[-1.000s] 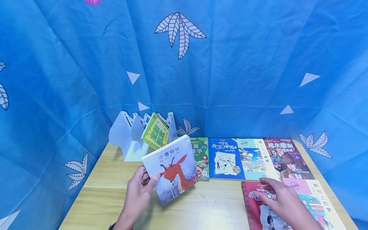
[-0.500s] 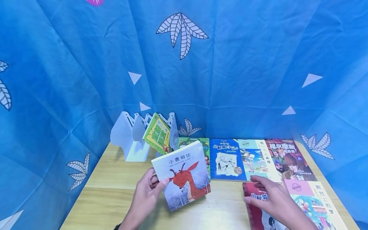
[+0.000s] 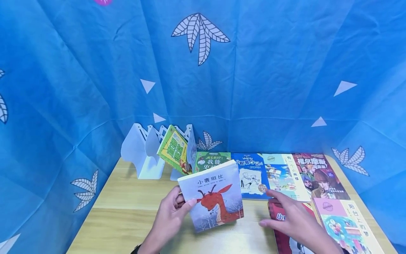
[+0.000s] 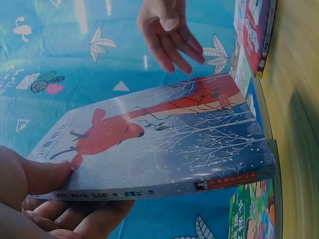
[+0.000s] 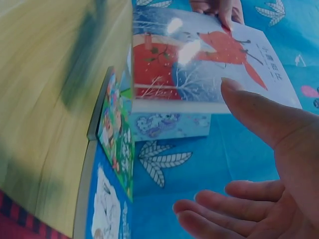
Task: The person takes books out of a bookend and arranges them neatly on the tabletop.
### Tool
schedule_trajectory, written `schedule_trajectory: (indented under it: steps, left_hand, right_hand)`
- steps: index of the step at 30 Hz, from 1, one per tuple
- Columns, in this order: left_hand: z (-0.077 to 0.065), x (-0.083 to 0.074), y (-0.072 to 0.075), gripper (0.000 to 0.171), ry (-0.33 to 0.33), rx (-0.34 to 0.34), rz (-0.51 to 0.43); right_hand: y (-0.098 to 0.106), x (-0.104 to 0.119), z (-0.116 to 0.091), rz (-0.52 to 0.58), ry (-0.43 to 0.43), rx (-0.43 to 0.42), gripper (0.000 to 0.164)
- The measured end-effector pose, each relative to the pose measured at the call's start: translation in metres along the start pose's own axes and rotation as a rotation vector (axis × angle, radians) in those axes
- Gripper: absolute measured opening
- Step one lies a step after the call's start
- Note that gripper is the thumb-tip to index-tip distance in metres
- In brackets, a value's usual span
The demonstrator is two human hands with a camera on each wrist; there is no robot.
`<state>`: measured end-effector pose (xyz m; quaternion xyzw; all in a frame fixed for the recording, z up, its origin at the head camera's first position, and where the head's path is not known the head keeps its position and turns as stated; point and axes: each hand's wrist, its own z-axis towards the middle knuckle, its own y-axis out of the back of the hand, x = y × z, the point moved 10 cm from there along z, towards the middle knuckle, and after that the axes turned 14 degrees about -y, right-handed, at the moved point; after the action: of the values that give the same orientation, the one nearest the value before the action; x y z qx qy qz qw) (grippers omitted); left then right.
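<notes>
A pale blue picture book (image 3: pixel 215 197) with a red deer on its cover hangs tilted above the table. My left hand (image 3: pixel 172 208) grips it by the left edge, thumb on the cover and fingers behind. In the left wrist view the same book (image 4: pixel 164 134) shows its spine toward me. My right hand (image 3: pixel 290 215) hovers over a red book (image 3: pixel 279 236), thumb and fingers apart, holding nothing. Seen in the right wrist view, the right hand (image 5: pixel 269 164) is near the book's free edge, with a gap between them.
A white folding book rack (image 3: pixel 149 155) stands at the back left, with a green and yellow book (image 3: pixel 174 148) leaning in it. Green (image 3: pixel 214 158), blue (image 3: pixel 248 176), pale (image 3: pixel 282 176) and maroon (image 3: pixel 320 176) books lie along the back; a pink-topped book (image 3: pixel 345 225) lies at right.
My left hand has carried the deer book to the right and slightly down, turning it more upright. My right hand has shifted left toward it, its thumb and fingers spreading wider.
</notes>
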<state>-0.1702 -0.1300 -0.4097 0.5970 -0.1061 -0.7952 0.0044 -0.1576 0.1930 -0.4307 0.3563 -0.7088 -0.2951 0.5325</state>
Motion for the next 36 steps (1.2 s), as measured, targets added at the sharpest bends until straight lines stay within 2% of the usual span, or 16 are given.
schedule_trajectory:
  steps: [6, 11, 18, 22, 28, 36]
  left_hand:
    - [-0.001, 0.002, -0.016, 0.038, 0.022, 0.084, -0.024]
    - [-0.003, 0.001, -0.030, 0.043, -0.018, 0.156, -0.048]
    - [-0.005, -0.001, -0.047, 0.041, -0.062, 0.237, -0.098]
    - [-0.005, -0.002, -0.051, 0.039, -0.081, 0.258, -0.086]
    - [-0.004, -0.002, -0.053, 0.039, -0.080, 0.264, -0.072]
    - [-0.003, -0.002, -0.054, 0.039, -0.090, 0.265, -0.071]
  right_hand:
    - [-0.006, 0.017, -0.002, 0.086, 0.041, 0.029, 0.092]
    - [-0.010, 0.030, -0.004, 0.127, 0.084, 0.037, 0.087]
    - [-0.024, 0.040, -0.004, 0.216, 0.099, 0.136, 0.075]
    - [-0.028, 0.040, -0.003, 0.241, 0.088, 0.170, 0.064]
    - [-0.026, 0.039, -0.003, 0.256, 0.114, 0.138, 0.051]
    - [-0.026, 0.040, -0.004, 0.262, 0.149, 0.124, 0.047]
